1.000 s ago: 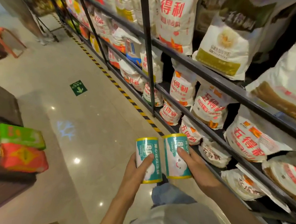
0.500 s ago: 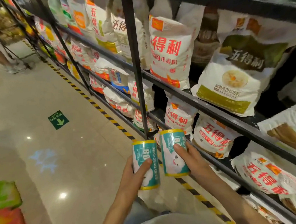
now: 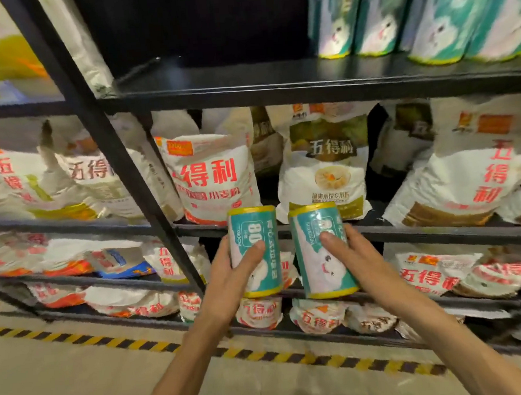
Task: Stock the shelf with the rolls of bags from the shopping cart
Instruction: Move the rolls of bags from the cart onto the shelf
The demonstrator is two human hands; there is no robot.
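**K:** Fingers status? Both hands.

**M:** Left hand (image 3: pixel 228 279) is wrapped round the left roll (image 3: pixel 254 251): thumb (image 3: pixel 251 253) lies across the front label, palm on the roll's left side, the other fingers go behind it and are hidden. Right hand (image 3: pixel 360 259) grips the right roll (image 3: pixel 320 250): thumb across the front, other fingertips (image 3: pixel 346 233) curl over its right edge.

**K:** Roll orientation?

**M:** Both on end, yellow rims top and bottom. Left one about upright, right one tilted, top leaning left. Close side by side; can't tell if they touch.

**K:** Where relative to the rack?

**M:** Held in the air in front of the flour bags (image 3: pixel 214 176), at the level of that middle tier's front rail. Not resting on anything I can see.

**K:** Any stock up already?

**M:** Yes. Top shelf (image 3: pixel 276 86) has a row of matching teal rolls (image 3: pixel 363 14) standing at its right end. Left part of that board is bare and dark. The held rolls sit well below it.

**K:** Anything else in view?

**M:** Black upright post (image 3: pixel 112 164) slants left of the hands. Lower tiers hold more flour bags. Yellow-black hazard tape (image 3: pixel 295 357) runs along the floor at the rack's foot.
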